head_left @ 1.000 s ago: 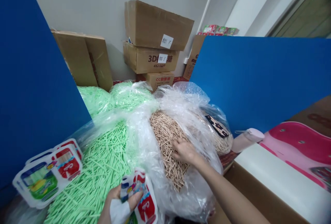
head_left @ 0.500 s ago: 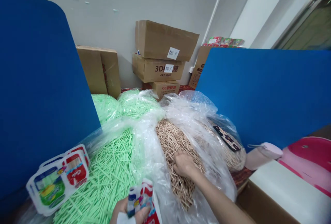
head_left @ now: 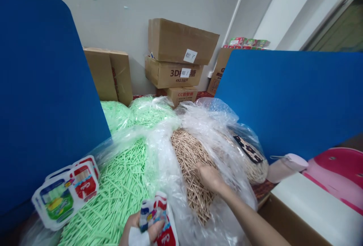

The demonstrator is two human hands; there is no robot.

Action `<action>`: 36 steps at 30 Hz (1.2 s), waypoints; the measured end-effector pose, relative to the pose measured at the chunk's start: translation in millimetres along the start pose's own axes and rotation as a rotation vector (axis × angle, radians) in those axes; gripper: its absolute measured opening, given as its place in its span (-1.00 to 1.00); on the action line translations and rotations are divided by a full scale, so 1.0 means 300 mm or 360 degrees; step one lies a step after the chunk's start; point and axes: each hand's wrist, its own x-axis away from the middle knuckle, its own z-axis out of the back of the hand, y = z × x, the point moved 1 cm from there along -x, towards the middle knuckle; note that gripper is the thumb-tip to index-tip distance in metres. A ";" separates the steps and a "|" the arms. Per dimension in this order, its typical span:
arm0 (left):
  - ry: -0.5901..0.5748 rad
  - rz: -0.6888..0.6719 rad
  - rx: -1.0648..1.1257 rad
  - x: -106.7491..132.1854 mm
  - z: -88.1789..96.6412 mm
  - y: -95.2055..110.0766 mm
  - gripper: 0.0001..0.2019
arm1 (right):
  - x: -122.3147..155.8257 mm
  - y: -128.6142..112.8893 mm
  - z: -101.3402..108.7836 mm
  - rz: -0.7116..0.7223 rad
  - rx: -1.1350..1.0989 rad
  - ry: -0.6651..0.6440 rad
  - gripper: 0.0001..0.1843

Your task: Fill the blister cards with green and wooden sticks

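Observation:
My right hand [head_left: 210, 178] reaches into a clear plastic bag [head_left: 215, 125] and lies on a heap of thin brown sticks [head_left: 190, 155], fingers curled down among them; what they hold is hidden. My left hand [head_left: 141, 229], at the bottom edge, is closed on a small printed packet [head_left: 159, 219] coloured red, white and blue. A large heap of green sticks [head_left: 119, 193] fills the bag to the left of the brown ones.
A stack of printed packets [head_left: 66, 193] rests on the green sticks at the left. Blue panels [head_left: 42, 98] stand at both sides. Cardboard boxes [head_left: 178, 56] are piled at the wall. A pink cup [head_left: 286, 164], a white board [head_left: 314, 204] and a pink seat [head_left: 340, 174] are at the right.
My right hand has shifted slightly right and down on the brown sticks. The left hand with its packet has stayed low at the frame's edge. The camera tilted up a little.

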 end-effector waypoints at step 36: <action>-0.0034 -0.0054 -0.0147 -0.004 -0.001 -0.069 -0.68 | 0.002 0.036 -0.024 0.0099 -0.0697 -0.0118 -0.87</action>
